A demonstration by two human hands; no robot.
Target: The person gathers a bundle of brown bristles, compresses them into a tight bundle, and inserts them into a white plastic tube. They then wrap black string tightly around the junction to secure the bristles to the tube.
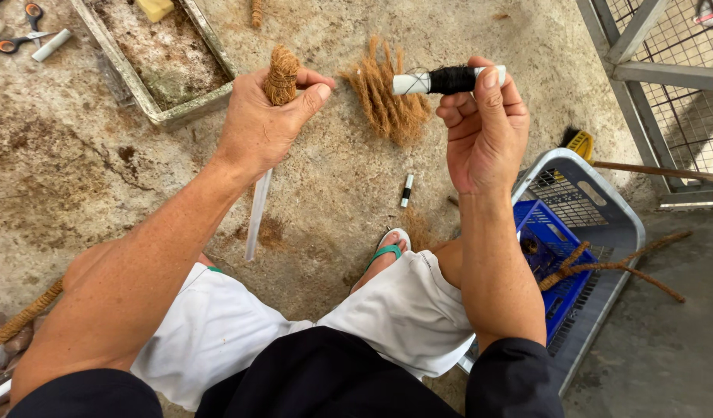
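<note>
Above the concrete floor (85, 178), right hand (484, 131) pinching a sideways thread spool (447, 80), left hand (259, 124) gripping an upright coir-wrapped stick (280, 76).

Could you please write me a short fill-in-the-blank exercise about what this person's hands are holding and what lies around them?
1. The left hand grips a stick whose top is wrapped in brown ____.
2. The right hand holds a spool wound with ____ thread.
3. The blue crate sits inside a grey ____.
4. The scissors lie on the ____.

Missing words: fibre; black; basket; floor
</note>
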